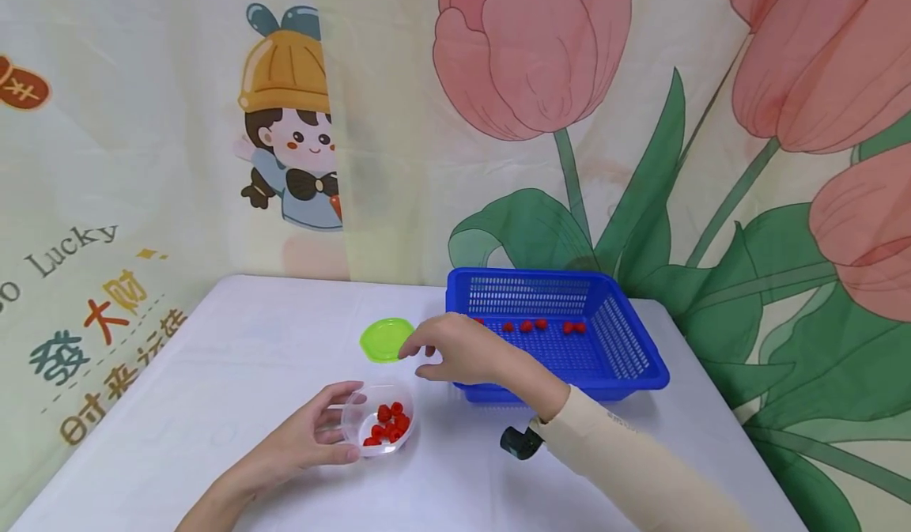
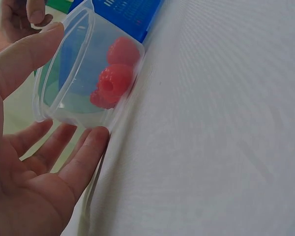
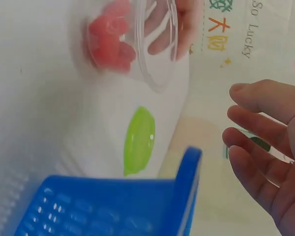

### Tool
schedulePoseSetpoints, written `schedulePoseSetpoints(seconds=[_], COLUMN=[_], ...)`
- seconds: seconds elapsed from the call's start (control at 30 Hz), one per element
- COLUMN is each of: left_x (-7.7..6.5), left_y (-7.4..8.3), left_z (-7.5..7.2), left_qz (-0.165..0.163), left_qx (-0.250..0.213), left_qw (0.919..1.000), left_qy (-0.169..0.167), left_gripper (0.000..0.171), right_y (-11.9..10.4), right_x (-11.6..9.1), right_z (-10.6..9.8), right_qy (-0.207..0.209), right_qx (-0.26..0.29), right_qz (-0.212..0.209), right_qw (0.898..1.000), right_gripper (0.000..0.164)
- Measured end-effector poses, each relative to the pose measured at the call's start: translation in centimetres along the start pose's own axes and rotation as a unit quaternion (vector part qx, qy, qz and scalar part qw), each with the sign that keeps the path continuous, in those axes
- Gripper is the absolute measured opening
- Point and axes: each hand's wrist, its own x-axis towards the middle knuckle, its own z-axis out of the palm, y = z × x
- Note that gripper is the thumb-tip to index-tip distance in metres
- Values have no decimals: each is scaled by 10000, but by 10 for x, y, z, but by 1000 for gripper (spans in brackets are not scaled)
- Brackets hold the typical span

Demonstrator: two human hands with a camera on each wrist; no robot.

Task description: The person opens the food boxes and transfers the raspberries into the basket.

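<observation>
My left hand point(image 1: 309, 437) holds a clear plastic tub point(image 1: 358, 424) at its side, thumb along the rim and fingers around the opposite wall. Inside, several red raspberries point(image 2: 115, 81) are heaped on the bottom, toward one side. My right hand point(image 1: 459, 350) hovers between the tub and a blue basket point(image 1: 644, 350), overlapping the basket's left edge in the head view. Nothing sits between its loosely bent fingers point(image 3: 253, 128). More raspberries point(image 1: 527, 326) lie scattered along the back of the basket floor.
A bright green lid point(image 1: 384, 338) lies flat on the white table point(image 1: 285, 334), behind the tub. The basket's raised rim stands to the right. Behind the table hangs a printed cloth point(image 1: 398, 121) with tulips and a cartoon figure. A black wrist camera point(image 1: 522, 443) hangs below the right sleeve.
</observation>
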Motion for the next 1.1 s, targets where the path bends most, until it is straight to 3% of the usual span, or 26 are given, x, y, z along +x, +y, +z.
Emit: schedulePoseSetpoints(seconds=[0.33,0.7,1.1], left_x=[-1,0,-1], left_y=[0,-2,-1], left_z=[0,1,1], left_qz=[43,211,137], left_qx=[-30,-178,-246], left_qw=[10000,9995,9995], left_qy=[-83,-175,-146], left_gripper=[90,92,92], right_y=[-7,-4,-7], right_x=[21,31,36], right_z=[32,58,68], right_qy=[-669,-962,-1175], right_qx=[-458,-290,-689], right_qz=[-573,-508,-325], right_qw=[9951,9936,9902], right_gripper=[28,29,33])
